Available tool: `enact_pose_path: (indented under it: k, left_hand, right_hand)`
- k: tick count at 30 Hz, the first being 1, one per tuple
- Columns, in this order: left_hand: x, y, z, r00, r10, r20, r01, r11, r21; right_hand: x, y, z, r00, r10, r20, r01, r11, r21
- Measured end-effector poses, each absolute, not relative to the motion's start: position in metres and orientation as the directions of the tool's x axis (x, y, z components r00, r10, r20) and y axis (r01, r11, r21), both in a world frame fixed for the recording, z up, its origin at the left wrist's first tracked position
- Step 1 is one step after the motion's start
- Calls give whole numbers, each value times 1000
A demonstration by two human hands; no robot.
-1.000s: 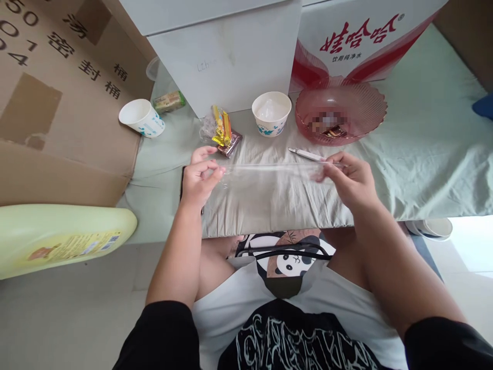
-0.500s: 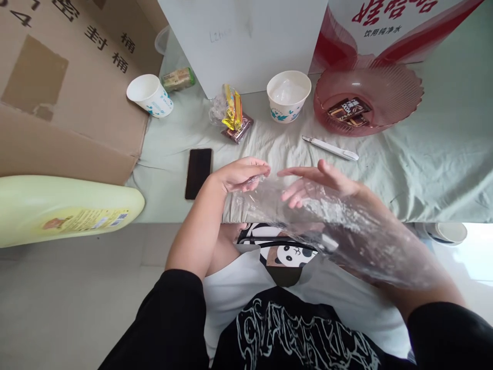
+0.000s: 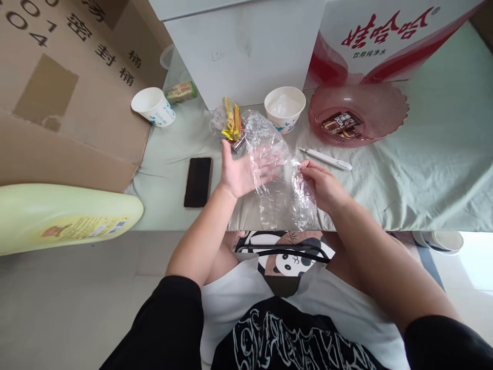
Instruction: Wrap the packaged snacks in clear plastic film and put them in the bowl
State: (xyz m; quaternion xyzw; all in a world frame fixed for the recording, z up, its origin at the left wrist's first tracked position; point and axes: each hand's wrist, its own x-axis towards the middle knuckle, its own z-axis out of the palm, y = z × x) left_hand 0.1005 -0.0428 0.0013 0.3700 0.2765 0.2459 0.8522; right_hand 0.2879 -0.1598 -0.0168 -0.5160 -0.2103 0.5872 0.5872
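A crinkled piece of clear plastic film (image 3: 287, 192) hangs over the front of the table. Pinched by one edge, it is in the fingertips of my right hand (image 3: 323, 182). My left hand (image 3: 246, 172) is open, palm up, thumb stretched out. Its fingers show through the film; I cannot tell whether they are inside a bag or just behind a sheet. Just beyond that hand lie yellow snack packets (image 3: 231, 121) and a dark wrapper, partly hidden. A white utility knife (image 3: 327, 158) lies beyond my right hand.
At the back stand a white paper bowl (image 3: 285, 123), a pink bowl (image 3: 385, 121) holding dark packets, and large boxes. On the left are a phone (image 3: 198, 182), a tipped paper cup (image 3: 156, 110), a cardboard box (image 3: 96, 139) and a yellow-green bottle (image 3: 77, 205).
The film, earlier trailing along my right forearm, now hangs between my hands. My right hand has gone from spread fingers to a pinch; my left hand has opened. The view has shifted slightly.
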Motion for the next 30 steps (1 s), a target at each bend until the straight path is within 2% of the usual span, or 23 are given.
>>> enact_pose_path:
  k: [2, 4, 7, 9, 12, 14, 16, 19, 21, 23, 25, 26, 28, 30]
  left_hand:
    - [107, -47, -6, 762, 561, -324, -108, 603, 791]
    - [110, -50, -10, 741, 562, -369, 2, 547, 837]
    - [109, -51, -9, 686, 605, -405, 127, 448, 885]
    - [106, -52, -6, 648, 671, -361, 121, 378, 918]
    - [98, -53, -3, 557, 817, -151, 41, 155, 987]
    - [93, -54, -3, 553, 833, 12, 48, -46, 998]
    - [88, -54, -5, 588, 798, 134, 117, -247, 962]
    - [84, -53, -5, 607, 736, 300, 260, -541, 800]
    - [82, -54, -2, 594, 693, 409, 324, -672, 666]
    - [81, -56, 4, 567, 669, 481, 329, -719, 612]
    - [81, -61, 9, 553, 688, 470, 260, -679, 687]
    - [82, -64, 11, 557, 717, 420, 208, -610, 765]
    - [86, -68, 13, 561, 795, 230, 129, -359, 924]
    - [92, -70, 12, 523, 852, -7, 112, -60, 992]
  right_hand:
    - [289, -158, -19, 233, 882, -410, -514, -246, -822]
    - [290, -158, -22, 227, 874, -429, -527, -260, -809]
    - [291, -162, -24, 298, 893, -338, -441, -186, -878]
    - [291, -165, -25, 356, 903, -239, -364, -102, -926]
    - [294, -168, -26, 376, 923, -77, -249, 21, -968]
    - [299, -170, -27, 331, 942, 50, -110, 91, -990]
    - [303, -171, -27, 291, 942, 167, 133, 133, -982]
    - [308, -175, -26, 342, 874, 344, 537, 118, -835]
    - [310, -180, -22, 376, 804, 461, 657, 119, -745]
    - [310, -186, -16, 367, 802, 472, 604, 180, -776]
    - [309, -190, -11, 335, 876, 346, 366, 217, -905]
    - [309, -192, -9, 314, 913, 259, 200, 203, -958]
    - [308, -193, -6, 266, 956, 123, -106, 156, -982]
    - [306, -191, -6, 210, 976, 56, -281, 115, -953]
